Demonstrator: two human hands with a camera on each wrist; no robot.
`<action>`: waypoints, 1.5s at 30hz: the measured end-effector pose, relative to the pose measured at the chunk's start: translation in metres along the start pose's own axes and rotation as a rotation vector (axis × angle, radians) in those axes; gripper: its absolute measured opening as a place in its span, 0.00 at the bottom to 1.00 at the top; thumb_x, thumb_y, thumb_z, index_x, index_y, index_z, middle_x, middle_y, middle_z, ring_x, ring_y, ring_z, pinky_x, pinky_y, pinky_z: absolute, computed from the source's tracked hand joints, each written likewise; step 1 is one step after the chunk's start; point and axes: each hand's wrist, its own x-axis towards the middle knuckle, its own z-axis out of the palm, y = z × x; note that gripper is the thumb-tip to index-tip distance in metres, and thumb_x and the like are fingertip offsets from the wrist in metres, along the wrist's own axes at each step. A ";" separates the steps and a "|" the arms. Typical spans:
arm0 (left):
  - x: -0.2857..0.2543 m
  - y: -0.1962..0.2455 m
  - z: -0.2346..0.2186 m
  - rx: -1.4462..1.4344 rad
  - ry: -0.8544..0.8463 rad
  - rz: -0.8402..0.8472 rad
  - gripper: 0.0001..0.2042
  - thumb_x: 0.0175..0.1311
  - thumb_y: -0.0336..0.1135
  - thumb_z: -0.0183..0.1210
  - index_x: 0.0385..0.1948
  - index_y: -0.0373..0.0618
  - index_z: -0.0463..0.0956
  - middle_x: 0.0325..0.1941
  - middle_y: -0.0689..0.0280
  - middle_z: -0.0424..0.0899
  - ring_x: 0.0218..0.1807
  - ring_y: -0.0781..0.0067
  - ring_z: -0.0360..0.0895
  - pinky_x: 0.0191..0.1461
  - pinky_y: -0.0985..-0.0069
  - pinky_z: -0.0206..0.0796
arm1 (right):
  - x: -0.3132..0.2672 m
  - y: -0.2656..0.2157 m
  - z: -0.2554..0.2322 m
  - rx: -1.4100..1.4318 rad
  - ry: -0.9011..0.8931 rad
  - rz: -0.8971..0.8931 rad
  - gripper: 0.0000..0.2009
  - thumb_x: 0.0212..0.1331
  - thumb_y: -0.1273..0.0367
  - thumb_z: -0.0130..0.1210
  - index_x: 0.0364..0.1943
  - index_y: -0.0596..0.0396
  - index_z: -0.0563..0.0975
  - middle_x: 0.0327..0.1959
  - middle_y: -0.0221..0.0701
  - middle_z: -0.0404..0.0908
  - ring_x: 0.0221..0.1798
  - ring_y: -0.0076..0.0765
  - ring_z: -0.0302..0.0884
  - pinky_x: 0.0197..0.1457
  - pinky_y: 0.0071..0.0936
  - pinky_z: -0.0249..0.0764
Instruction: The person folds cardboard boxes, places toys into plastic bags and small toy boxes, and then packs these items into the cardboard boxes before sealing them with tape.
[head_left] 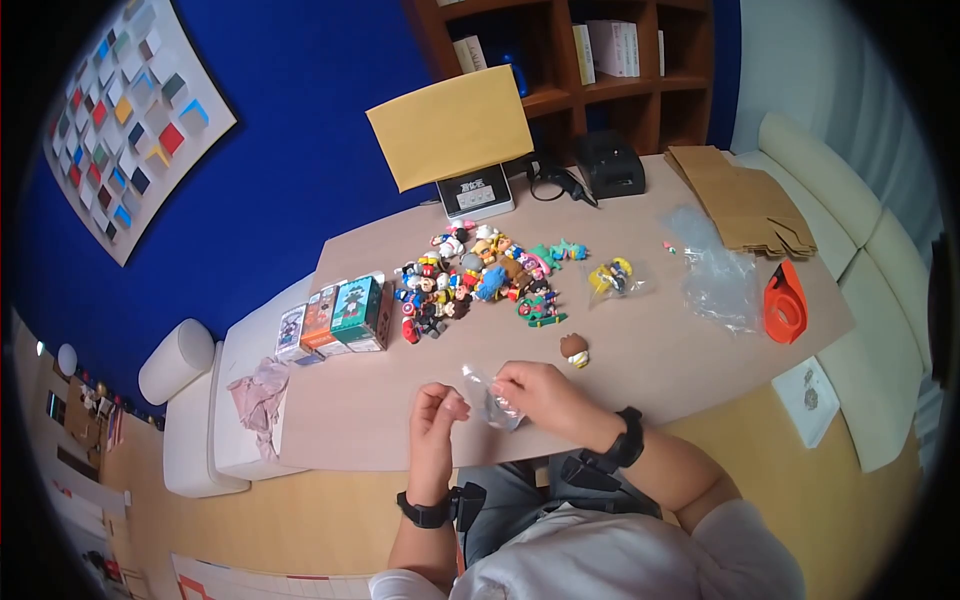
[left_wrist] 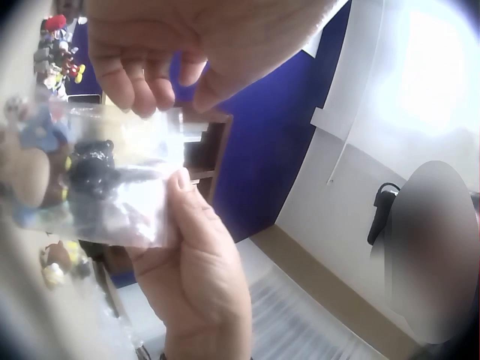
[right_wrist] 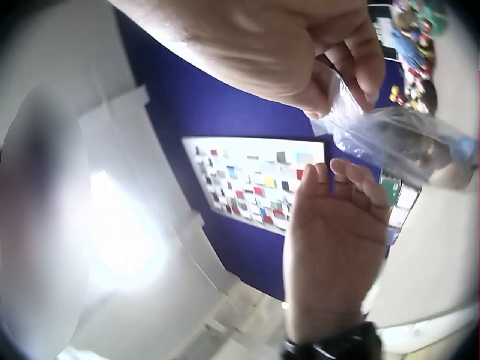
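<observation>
A clear plastic bag (head_left: 490, 405) hangs over the near edge of the table, its side pinched by my right hand (head_left: 545, 398). In the left wrist view, a dark, round-eared toy figure (left_wrist: 94, 169) shows inside the bag, and the right thumb (left_wrist: 191, 210) presses on the film. Just left of the bag is my left hand (head_left: 436, 420), fingers loosely bent and nothing in them. From the right wrist, the left palm (right_wrist: 337, 232) faces the camera below the bag. A brown-and-yellow figure (head_left: 575, 350) lies on the table beyond the right hand.
Many small figures (head_left: 480, 275) are heaped mid-table, with toy boxes (head_left: 340, 315) to their left. Further right are a bagged yellow figure (head_left: 615, 277), empty-looking plastic bags (head_left: 715, 270), an orange tape dispenser (head_left: 785, 305) and brown paper bags (head_left: 745, 200). A pink cloth (head_left: 262, 400) lies left.
</observation>
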 end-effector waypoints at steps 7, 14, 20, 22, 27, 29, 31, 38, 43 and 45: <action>-0.014 0.005 -0.007 0.174 -0.344 -0.176 0.09 0.65 0.37 0.50 0.32 0.41 0.71 0.28 0.69 0.76 0.32 0.81 0.71 0.38 0.82 0.64 | -0.007 0.018 0.006 0.734 -0.284 0.386 0.07 0.61 0.68 0.50 0.34 0.59 0.72 0.30 0.32 0.77 0.28 0.24 0.77 0.27 0.21 0.77; 0.004 0.018 -0.015 0.218 -0.569 -0.436 0.09 0.64 0.37 0.52 0.31 0.41 0.75 0.25 0.69 0.79 0.26 0.84 0.74 0.32 0.86 0.67 | -0.006 0.008 0.019 0.757 -0.378 0.358 0.12 0.61 0.63 0.51 0.27 0.56 0.69 0.19 0.30 0.76 0.22 0.23 0.77 0.22 0.15 0.73; 0.011 0.011 -0.034 0.041 -0.647 -0.586 0.11 0.64 0.36 0.51 0.24 0.42 0.75 0.20 0.70 0.77 0.22 0.83 0.73 0.28 0.86 0.64 | -0.007 0.006 0.018 0.697 -0.432 0.278 0.11 0.64 0.64 0.48 0.27 0.56 0.70 0.18 0.27 0.75 0.18 0.19 0.73 0.20 0.13 0.69; 0.008 0.000 -0.039 -0.016 -0.620 -0.555 0.12 0.64 0.37 0.51 0.23 0.42 0.75 0.20 0.71 0.76 0.21 0.83 0.73 0.27 0.86 0.63 | -0.006 0.014 0.018 0.718 -0.400 0.212 0.11 0.64 0.64 0.48 0.26 0.56 0.70 0.18 0.26 0.74 0.18 0.18 0.72 0.20 0.13 0.68; -0.001 0.014 -0.021 0.093 -0.548 -0.440 0.12 0.65 0.38 0.50 0.24 0.42 0.75 0.18 0.72 0.75 0.21 0.85 0.71 0.26 0.87 0.62 | -0.006 0.013 0.012 0.672 -0.412 0.265 0.10 0.64 0.66 0.48 0.27 0.56 0.71 0.21 0.25 0.74 0.22 0.16 0.72 0.23 0.12 0.67; -0.003 0.023 -0.013 0.233 -0.549 -0.439 0.12 0.65 0.39 0.51 0.26 0.41 0.76 0.18 0.72 0.74 0.21 0.86 0.71 0.25 0.87 0.61 | -0.008 0.007 0.018 0.671 -0.425 0.311 0.11 0.64 0.65 0.48 0.27 0.56 0.71 0.19 0.26 0.74 0.20 0.18 0.73 0.21 0.13 0.68; 0.002 0.027 -0.014 0.295 -0.595 -0.454 0.13 0.65 0.40 0.51 0.28 0.41 0.77 0.17 0.73 0.74 0.20 0.87 0.70 0.24 0.88 0.60 | -0.006 0.011 0.018 0.690 -0.466 0.287 0.11 0.64 0.65 0.48 0.27 0.56 0.71 0.19 0.26 0.74 0.20 0.18 0.73 0.22 0.13 0.68; 0.007 0.004 -0.032 -0.100 -0.451 -0.500 0.12 0.59 0.36 0.53 0.19 0.38 0.73 0.14 0.69 0.71 0.15 0.81 0.65 0.21 0.85 0.58 | -0.011 0.007 0.010 0.706 -0.352 0.312 0.11 0.64 0.66 0.47 0.27 0.57 0.71 0.20 0.28 0.75 0.22 0.19 0.73 0.25 0.14 0.69; -0.002 -0.011 -0.035 -0.215 -0.119 -0.203 0.09 0.55 0.31 0.52 0.17 0.39 0.72 0.20 0.68 0.72 0.22 0.81 0.66 0.28 0.83 0.59 | -0.013 0.019 -0.004 0.732 -0.237 0.207 0.09 0.65 0.67 0.45 0.30 0.57 0.72 0.27 0.28 0.76 0.29 0.20 0.73 0.32 0.17 0.70; 0.000 -0.007 -0.028 -0.369 -0.144 -0.124 0.12 0.53 0.35 0.54 0.13 0.42 0.66 0.20 0.69 0.68 0.25 0.78 0.65 0.32 0.80 0.58 | -0.016 0.031 0.005 0.750 -0.110 0.176 0.09 0.66 0.66 0.44 0.34 0.56 0.72 0.32 0.28 0.76 0.34 0.20 0.73 0.38 0.19 0.70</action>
